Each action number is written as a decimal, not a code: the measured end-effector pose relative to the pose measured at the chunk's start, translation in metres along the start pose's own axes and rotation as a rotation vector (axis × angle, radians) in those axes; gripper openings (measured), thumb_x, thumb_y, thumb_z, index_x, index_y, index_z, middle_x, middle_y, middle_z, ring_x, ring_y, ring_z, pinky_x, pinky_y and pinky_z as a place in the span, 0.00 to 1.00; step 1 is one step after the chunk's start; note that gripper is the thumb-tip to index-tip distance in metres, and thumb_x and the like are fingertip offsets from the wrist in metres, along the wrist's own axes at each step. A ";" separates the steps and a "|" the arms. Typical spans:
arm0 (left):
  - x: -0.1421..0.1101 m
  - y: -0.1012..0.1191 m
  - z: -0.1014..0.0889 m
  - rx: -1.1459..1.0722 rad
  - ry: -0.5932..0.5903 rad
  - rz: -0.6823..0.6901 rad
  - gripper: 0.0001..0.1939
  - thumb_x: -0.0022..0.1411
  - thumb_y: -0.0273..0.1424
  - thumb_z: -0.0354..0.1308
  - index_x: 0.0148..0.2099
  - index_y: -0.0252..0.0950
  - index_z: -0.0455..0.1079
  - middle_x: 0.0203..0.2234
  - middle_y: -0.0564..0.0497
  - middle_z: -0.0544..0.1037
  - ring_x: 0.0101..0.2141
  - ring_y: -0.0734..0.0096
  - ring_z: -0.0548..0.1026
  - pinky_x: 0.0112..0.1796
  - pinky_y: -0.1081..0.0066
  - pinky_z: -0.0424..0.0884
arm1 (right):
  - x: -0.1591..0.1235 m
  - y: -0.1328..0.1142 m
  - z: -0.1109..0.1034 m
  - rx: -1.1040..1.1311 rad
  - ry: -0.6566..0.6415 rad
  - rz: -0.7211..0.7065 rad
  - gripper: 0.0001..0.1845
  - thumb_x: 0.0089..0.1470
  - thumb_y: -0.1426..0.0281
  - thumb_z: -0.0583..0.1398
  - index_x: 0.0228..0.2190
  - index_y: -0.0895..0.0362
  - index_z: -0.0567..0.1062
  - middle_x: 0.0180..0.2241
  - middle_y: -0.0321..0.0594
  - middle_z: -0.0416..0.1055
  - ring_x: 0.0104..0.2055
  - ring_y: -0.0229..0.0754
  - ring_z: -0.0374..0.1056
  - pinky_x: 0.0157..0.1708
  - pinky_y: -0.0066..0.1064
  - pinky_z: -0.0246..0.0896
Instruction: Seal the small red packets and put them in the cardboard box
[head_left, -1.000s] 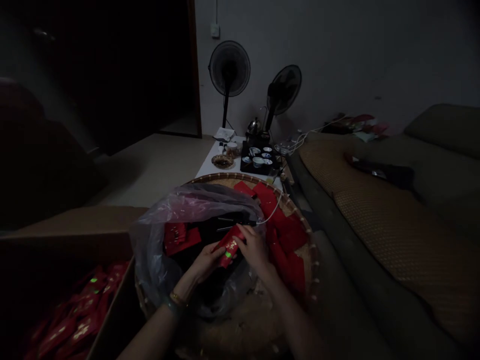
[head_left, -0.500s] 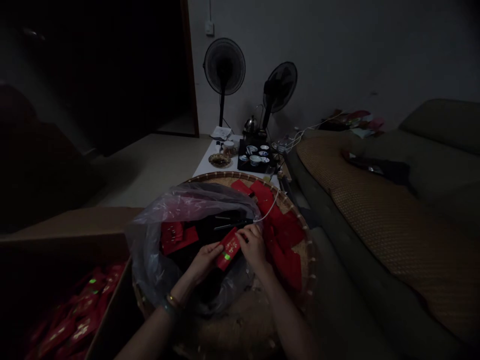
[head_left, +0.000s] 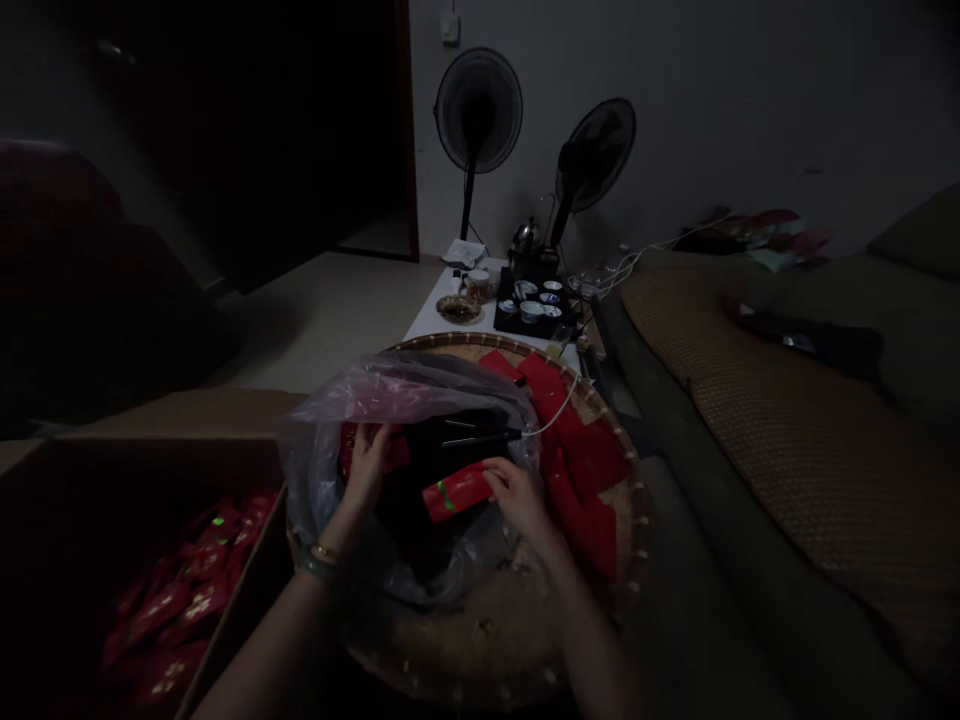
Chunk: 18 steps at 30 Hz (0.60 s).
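In my right hand [head_left: 517,492], a red envelope [head_left: 456,492] with gold print and a green shiny spot is pinched by its right end. It is tilted, over the dark inside of a clear plastic bag [head_left: 307,500]. My left hand [head_left: 366,468] is at the bag's left side, fingers apart and touching or just over red packets [head_left: 396,452] there; the fingertips are partly lost in the dark. Behind the envelope lies a black two-pronged tool [head_left: 487,438] with a white cord. Flat red envelopes [head_left: 559,420] are spread along the right of the round bamboo tray [head_left: 480,640].
A cardboard box [head_left: 180,405] with many red packets [head_left: 199,580] stands at the left. Beyond the tray, a white table [head_left: 427,318] bears a black tea tray [head_left: 510,318] with cups. Two standing fans [head_left: 478,110] are at the wall, and a couch mat [head_left: 720,390] lies right.
My left hand has let go of the envelope and moved left to the red packets in the bag. My right hand keeps the envelope, now turned flatter. The view has shifted slightly.
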<state>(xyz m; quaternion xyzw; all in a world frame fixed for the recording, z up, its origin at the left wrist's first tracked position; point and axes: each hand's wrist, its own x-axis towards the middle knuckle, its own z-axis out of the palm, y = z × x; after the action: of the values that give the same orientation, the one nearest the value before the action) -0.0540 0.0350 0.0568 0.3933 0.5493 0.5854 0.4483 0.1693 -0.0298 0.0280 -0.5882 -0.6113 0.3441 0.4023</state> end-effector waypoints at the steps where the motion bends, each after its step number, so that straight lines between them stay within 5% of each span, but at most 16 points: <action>1: -0.007 -0.004 -0.001 -0.040 0.021 0.047 0.24 0.58 0.25 0.54 0.57 0.38 0.59 0.55 0.47 0.66 0.56 0.69 0.61 0.54 0.71 0.59 | -0.002 -0.001 0.004 0.068 -0.016 0.042 0.14 0.52 0.66 0.53 0.38 0.56 0.74 0.32 0.39 0.76 0.26 0.38 0.71 0.23 0.27 0.66; 4: -0.032 -0.016 -0.009 0.191 -0.007 0.165 0.32 0.51 0.29 0.62 0.59 0.40 0.58 0.59 0.46 0.60 0.58 0.63 0.58 0.56 0.67 0.54 | -0.007 -0.005 0.014 0.231 -0.029 0.136 0.17 0.51 0.64 0.54 0.41 0.57 0.73 0.34 0.41 0.75 0.24 0.36 0.70 0.22 0.28 0.67; 6: -0.046 -0.021 -0.018 0.433 -0.281 0.154 0.30 0.46 0.33 0.65 0.53 0.37 0.66 0.52 0.46 0.70 0.53 0.57 0.65 0.54 0.65 0.58 | -0.012 -0.007 0.019 0.316 -0.032 0.151 0.17 0.50 0.63 0.55 0.40 0.58 0.74 0.35 0.41 0.75 0.27 0.37 0.70 0.23 0.28 0.68; 7: -0.052 -0.022 -0.022 0.532 -0.492 0.096 0.23 0.49 0.35 0.63 0.49 0.37 0.70 0.45 0.47 0.75 0.47 0.58 0.71 0.49 0.65 0.64 | -0.015 -0.009 0.022 0.358 -0.042 0.159 0.17 0.49 0.62 0.56 0.38 0.58 0.74 0.35 0.42 0.75 0.29 0.38 0.71 0.24 0.28 0.68; 9: -0.060 -0.020 -0.027 0.652 -0.717 0.020 0.14 0.56 0.36 0.55 0.41 0.37 0.75 0.34 0.50 0.80 0.37 0.61 0.76 0.41 0.67 0.69 | -0.022 -0.010 0.026 0.426 -0.116 0.184 0.17 0.48 0.60 0.57 0.37 0.58 0.75 0.35 0.42 0.74 0.33 0.40 0.71 0.24 0.28 0.68; 14: -0.067 -0.017 -0.026 0.726 -0.751 0.053 0.14 0.58 0.35 0.51 0.39 0.37 0.76 0.35 0.51 0.80 0.35 0.63 0.77 0.38 0.71 0.69 | -0.035 -0.007 0.034 0.495 -0.524 0.306 0.24 0.42 0.56 0.63 0.39 0.57 0.75 0.35 0.40 0.74 0.36 0.45 0.70 0.26 0.31 0.67; 18: -0.066 -0.029 -0.030 0.769 -0.755 0.153 0.16 0.60 0.34 0.50 0.48 0.38 0.72 0.41 0.49 0.78 0.41 0.63 0.76 0.42 0.69 0.70 | -0.034 0.000 0.035 0.483 -0.509 0.335 0.26 0.47 0.52 0.58 0.41 0.57 0.74 0.36 0.39 0.74 0.38 0.44 0.69 0.36 0.36 0.66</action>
<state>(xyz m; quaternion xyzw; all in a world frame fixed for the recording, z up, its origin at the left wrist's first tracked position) -0.0612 -0.0368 0.0279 0.7507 0.4944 0.1912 0.3943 0.1369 -0.0619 0.0098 -0.4643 -0.4885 0.6739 0.3028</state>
